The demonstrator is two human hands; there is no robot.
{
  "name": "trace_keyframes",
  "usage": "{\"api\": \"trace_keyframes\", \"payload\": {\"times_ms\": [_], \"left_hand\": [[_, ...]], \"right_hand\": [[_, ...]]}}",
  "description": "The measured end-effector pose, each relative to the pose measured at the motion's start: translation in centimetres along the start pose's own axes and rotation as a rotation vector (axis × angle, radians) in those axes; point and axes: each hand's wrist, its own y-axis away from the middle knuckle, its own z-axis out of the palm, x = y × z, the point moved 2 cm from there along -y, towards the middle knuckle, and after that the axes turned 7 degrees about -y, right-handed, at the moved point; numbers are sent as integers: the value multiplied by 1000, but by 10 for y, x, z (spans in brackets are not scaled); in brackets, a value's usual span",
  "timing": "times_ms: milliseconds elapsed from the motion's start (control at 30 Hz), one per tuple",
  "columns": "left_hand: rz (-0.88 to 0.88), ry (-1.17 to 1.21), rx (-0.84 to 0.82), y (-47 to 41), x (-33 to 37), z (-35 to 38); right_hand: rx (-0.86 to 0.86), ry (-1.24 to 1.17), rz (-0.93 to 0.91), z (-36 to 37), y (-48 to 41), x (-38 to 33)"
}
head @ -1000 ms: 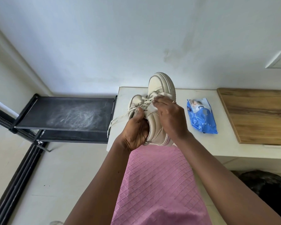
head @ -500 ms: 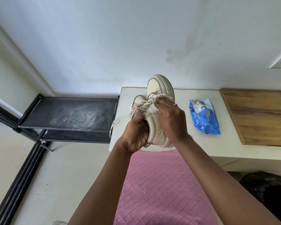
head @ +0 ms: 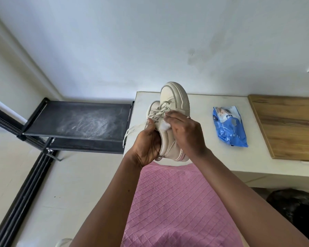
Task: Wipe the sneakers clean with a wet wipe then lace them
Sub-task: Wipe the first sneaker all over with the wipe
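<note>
A cream sneaker [head: 175,97] is held up over the near edge of the white table [head: 203,111], toe pointing away from me. My left hand [head: 146,145] grips it from the left, around the collar and tongue. My right hand [head: 185,132] presses a white wet wipe [head: 165,125] against the sneaker's side, just right of the laces [head: 159,111]. One loose lace end [head: 130,132] hangs down to the left. Most of the wipe is hidden under my fingers.
A blue pack of wet wipes [head: 229,127] lies on the table to the right. A wooden board [head: 289,127] covers the table's right part. A black low shelf [head: 78,122] stands left of the table. Pink quilted cloth [head: 177,202] covers my lap.
My right hand with the wipe has slid from the upper part of the sneaker down toward its middle. My left hand keeps its grip on the sneaker.
</note>
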Motion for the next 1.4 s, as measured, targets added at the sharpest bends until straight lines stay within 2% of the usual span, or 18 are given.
{"api": "trace_keyframes", "payload": {"times_ms": [100,233,333,400,533,633,767,867,1000,1167,1300,1400], "left_hand": [[3,-15,21,-3,7,-1],[-1,30,18,-6,13,-4],[-1,11,7,-5,14,-2],[-10,11,7,-2,13,-2],[-5,-126,-6,2,10,1],[-5,-225,-34,4,6,7],[67,-323,-49,2,7,13],[69,-315,-91,3,6,12],[34,-327,-52,2,0,10],[17,-376,-51,8,-2,19],[4,-362,-69,9,0,22],[-4,-325,-78,9,0,20]], "right_hand": [[-10,-10,-42,6,7,-15],[-120,-45,-309,6,43,-23],[-132,2,-440,5,48,-13],[-107,-11,-402,4,38,-8],[-60,6,-151,1,-1,7],[-78,42,-43,0,-22,13],[-36,-21,-61,0,-8,-6],[-52,-84,-168,-1,13,-12],[-102,-5,-272,-2,18,13],[-14,157,-177,-13,-15,46],[111,110,-3,-6,-10,35],[128,46,33,1,15,9]]}}
